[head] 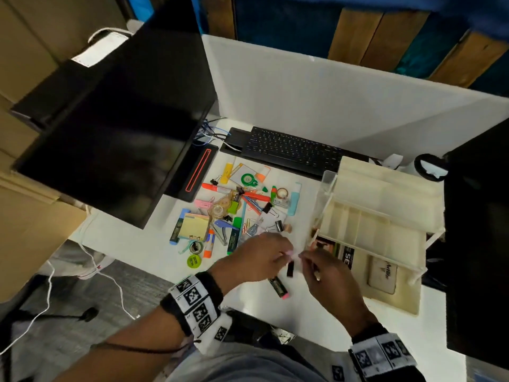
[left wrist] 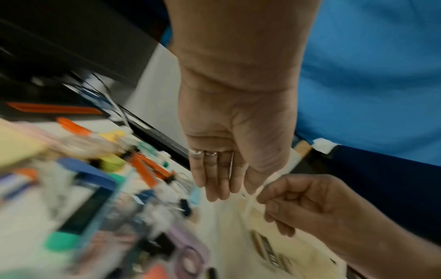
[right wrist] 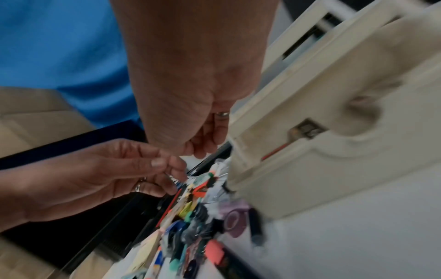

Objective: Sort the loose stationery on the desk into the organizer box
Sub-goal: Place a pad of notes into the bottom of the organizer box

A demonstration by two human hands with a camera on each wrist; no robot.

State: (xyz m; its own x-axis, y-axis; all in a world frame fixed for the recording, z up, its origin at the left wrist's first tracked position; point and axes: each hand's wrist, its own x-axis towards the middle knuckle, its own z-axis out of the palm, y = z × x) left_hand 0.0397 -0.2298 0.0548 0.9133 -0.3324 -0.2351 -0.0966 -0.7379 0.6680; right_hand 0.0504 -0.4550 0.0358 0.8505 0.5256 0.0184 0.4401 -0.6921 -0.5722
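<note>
1. At the far left a dark monitor [head: 118, 128] stood tilted over the white desk [head: 275, 307], with its black base [head: 197, 175], marked by a red outline, just beside the clutter.
2. The loose stationery [head: 234, 208] lay in a heap on the desk between the monitor base and the organizer box: a yellow sticky-note pad [head: 192, 227], orange and yellow markers, tape rolls, binder clips, paper clips and a glue stick [head: 210, 244], many touching or overlapping.
3. A black keyboard [head: 292, 150] sat beyond the heap, against the white partition.
4. A black highlighter with a pink end [head: 279, 288] lay on the desk below the two hands.
5. The left hand [head: 256, 257] was raised over the near edge of the heap, thumb and fingers drawn together on one end of a small pale item [head: 294, 256]; the left wrist view showed the other fingers fairly straight.
6. The right hand [head: 330, 274] met it just to the right, its fingers curled and pinching the other end of the same item. What the item was could not be told; the wrist views were blurred.
7. The cream organizer box [head: 385, 216] stood open at the right, its tiered trays with bare compartments folded out, close to the right hand but apart from it.
8. A second dark screen [head: 479, 244] filled the far right edge.
</note>
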